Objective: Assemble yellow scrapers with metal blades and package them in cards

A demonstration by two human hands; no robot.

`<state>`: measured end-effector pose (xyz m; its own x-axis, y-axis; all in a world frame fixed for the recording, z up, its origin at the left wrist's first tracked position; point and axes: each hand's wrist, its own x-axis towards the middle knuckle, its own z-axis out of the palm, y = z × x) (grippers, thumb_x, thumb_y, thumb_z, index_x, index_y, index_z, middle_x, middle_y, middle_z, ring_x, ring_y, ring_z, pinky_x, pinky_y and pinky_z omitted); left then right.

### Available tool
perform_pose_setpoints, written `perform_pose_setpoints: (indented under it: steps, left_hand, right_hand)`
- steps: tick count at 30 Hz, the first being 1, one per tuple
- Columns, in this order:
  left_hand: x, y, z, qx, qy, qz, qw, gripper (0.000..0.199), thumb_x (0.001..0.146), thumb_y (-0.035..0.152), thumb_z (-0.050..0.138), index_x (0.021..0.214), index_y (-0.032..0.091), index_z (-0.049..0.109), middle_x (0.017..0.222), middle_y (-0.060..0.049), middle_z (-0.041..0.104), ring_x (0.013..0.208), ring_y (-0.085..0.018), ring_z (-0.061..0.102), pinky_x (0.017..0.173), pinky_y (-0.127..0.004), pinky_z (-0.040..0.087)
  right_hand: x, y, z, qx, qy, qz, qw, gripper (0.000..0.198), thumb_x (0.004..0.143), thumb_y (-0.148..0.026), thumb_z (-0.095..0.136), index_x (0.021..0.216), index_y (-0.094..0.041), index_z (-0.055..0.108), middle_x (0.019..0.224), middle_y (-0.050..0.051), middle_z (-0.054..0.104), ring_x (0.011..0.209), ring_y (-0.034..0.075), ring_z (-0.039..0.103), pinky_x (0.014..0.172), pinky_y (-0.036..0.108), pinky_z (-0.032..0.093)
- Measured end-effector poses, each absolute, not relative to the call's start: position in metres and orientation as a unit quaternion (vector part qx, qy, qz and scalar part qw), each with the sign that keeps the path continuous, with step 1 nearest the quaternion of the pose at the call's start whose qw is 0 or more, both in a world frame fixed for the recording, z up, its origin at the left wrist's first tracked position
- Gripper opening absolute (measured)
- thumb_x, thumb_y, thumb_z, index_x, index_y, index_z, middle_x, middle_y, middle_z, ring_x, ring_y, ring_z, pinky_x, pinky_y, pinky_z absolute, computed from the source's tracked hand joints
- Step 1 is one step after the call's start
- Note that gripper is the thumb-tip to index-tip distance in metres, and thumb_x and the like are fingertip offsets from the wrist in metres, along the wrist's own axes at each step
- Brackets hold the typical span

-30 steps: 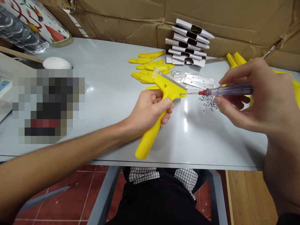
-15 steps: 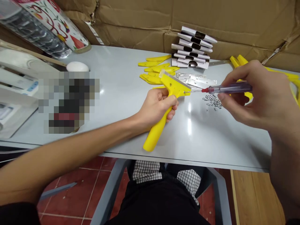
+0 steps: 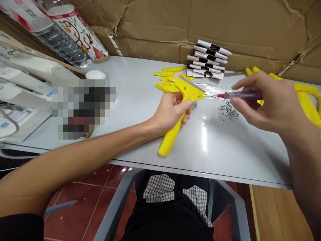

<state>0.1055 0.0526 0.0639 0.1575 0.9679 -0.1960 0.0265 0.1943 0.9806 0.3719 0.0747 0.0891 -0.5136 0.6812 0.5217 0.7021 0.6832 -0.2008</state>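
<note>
My left hand [image 3: 173,112] is closed round the neck of a yellow scraper [image 3: 170,140], whose wide head with a metal blade edge points up and away. A screwdriver [image 3: 244,96] with a clear purplish handle is held in the fingers of my right hand [image 3: 273,103]. Its thin shaft runs left, and the tip meets a screw at the right corner of the scraper head. Below the shaft lies a loose pile of small screws or nuts [image 3: 228,110]. Behind the scraper are yellow plastic pieces [image 3: 167,87] and flat metal blades [image 3: 213,88].
A stack of white folded blade sleeves [image 3: 207,62] leans by the cardboard [image 3: 155,26]. More yellow scrapers [image 3: 307,103] lie at the right. At the left stand a water bottle [image 3: 66,43], a patterned cup [image 3: 84,36], a white rounded object [image 3: 96,74] and a blurred-out item.
The camera view has shifted slightly. My left hand keeps hold of the scraper; the screwdriver stays at its corner, while my right hand's fingers have shifted on the handle.
</note>
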Motion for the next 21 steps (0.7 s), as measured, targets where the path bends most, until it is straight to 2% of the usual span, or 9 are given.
perform_pose_setpoints:
  steps: [3, 10, 12, 14, 16, 18, 19, 21]
  left_hand:
    - [0.101, 0.061, 0.062, 0.495, 0.509, 0.419, 0.565, 0.016, 0.078, 0.018, 0.067, 0.076, 0.022, 0.052, 0.055, 0.003, 0.054, 0.047, -0.009, 0.050, 0.044, -0.022, 0.040]
    - [0.097, 0.069, 0.056, 0.498, 0.507, 0.407, 0.574, 0.018, 0.079, 0.017, 0.069, 0.072, 0.021, 0.053, 0.055, 0.003, 0.056, 0.042, -0.009, 0.050, 0.042, -0.023, 0.041]
    - [0.098, 0.067, 0.058, 0.502, 0.509, 0.398, 0.575, 0.018, 0.079, 0.016, 0.069, 0.070, 0.021, 0.054, 0.054, 0.003, 0.056, 0.042, -0.009, 0.050, 0.042, -0.023, 0.041]
    - [0.099, 0.066, 0.060, 0.505, 0.509, 0.392, 0.577, 0.018, 0.078, 0.015, 0.069, 0.069, 0.021, 0.054, 0.053, 0.002, 0.056, 0.042, -0.009, 0.050, 0.041, -0.023, 0.041]
    - [0.098, 0.066, 0.061, 0.506, 0.508, 0.388, 0.579, 0.018, 0.078, 0.015, 0.068, 0.068, 0.021, 0.054, 0.053, 0.002, 0.055, 0.042, -0.009, 0.050, 0.041, -0.023, 0.040]
    - [0.098, 0.066, 0.061, 0.506, 0.510, 0.386, 0.579, 0.018, 0.077, 0.016, 0.068, 0.068, 0.021, 0.054, 0.053, 0.002, 0.055, 0.042, -0.009, 0.050, 0.041, -0.023, 0.041]
    - [0.098, 0.066, 0.061, 0.506, 0.511, 0.385, 0.579, 0.017, 0.077, 0.016, 0.068, 0.068, 0.021, 0.054, 0.053, 0.002, 0.056, 0.042, -0.009, 0.050, 0.041, -0.022, 0.041]
    - [0.098, 0.067, 0.061, 0.506, 0.512, 0.385, 0.577, 0.016, 0.077, 0.016, 0.067, 0.069, 0.021, 0.054, 0.053, 0.002, 0.056, 0.042, -0.009, 0.050, 0.042, -0.022, 0.042]
  right_hand:
    - [0.370, 0.075, 0.084, -0.399, -0.870, -0.001, 0.290, 0.032, 0.086, -0.020, 0.077, 0.115, -0.024, 0.066, 0.077, -0.001, 0.073, 0.058, 0.017, 0.065, 0.058, 0.031, 0.047]
    - [0.368, 0.079, 0.080, -0.360, -0.877, -0.063, 0.313, 0.006, 0.095, -0.025, 0.075, 0.099, -0.023, 0.077, 0.062, -0.003, 0.068, 0.051, 0.013, 0.058, 0.054, 0.030, 0.042]
    - [0.368, 0.079, 0.081, -0.369, -0.872, -0.069, 0.313, 0.011, 0.098, -0.026, 0.070, 0.090, -0.023, 0.076, 0.055, -0.005, 0.061, 0.047, 0.013, 0.054, 0.052, 0.031, 0.039]
    - [0.368, 0.078, 0.081, -0.392, -0.869, -0.053, 0.297, 0.013, 0.101, -0.029, 0.066, 0.091, -0.024, 0.074, 0.051, -0.007, 0.055, 0.043, 0.012, 0.049, 0.051, 0.031, 0.037]
    - [0.368, 0.075, 0.082, -0.418, -0.865, -0.019, 0.277, 0.012, 0.097, -0.031, 0.068, 0.106, -0.024, 0.071, 0.058, -0.007, 0.060, 0.043, 0.013, 0.050, 0.050, 0.031, 0.039]
    - [0.369, 0.074, 0.081, -0.429, -0.861, 0.006, 0.272, 0.030, 0.089, -0.030, 0.074, 0.118, -0.025, 0.065, 0.070, -0.005, 0.067, 0.046, 0.015, 0.056, 0.049, 0.031, 0.042]
    - [0.369, 0.073, 0.081, -0.428, -0.860, 0.011, 0.276, 0.034, 0.086, -0.029, 0.075, 0.118, -0.026, 0.063, 0.075, -0.004, 0.069, 0.049, 0.016, 0.059, 0.048, 0.031, 0.043]
    - [0.369, 0.073, 0.080, -0.421, -0.860, 0.007, 0.289, 0.028, 0.086, -0.027, 0.074, 0.112, -0.027, 0.063, 0.078, -0.003, 0.071, 0.054, 0.017, 0.063, 0.050, 0.032, 0.046]
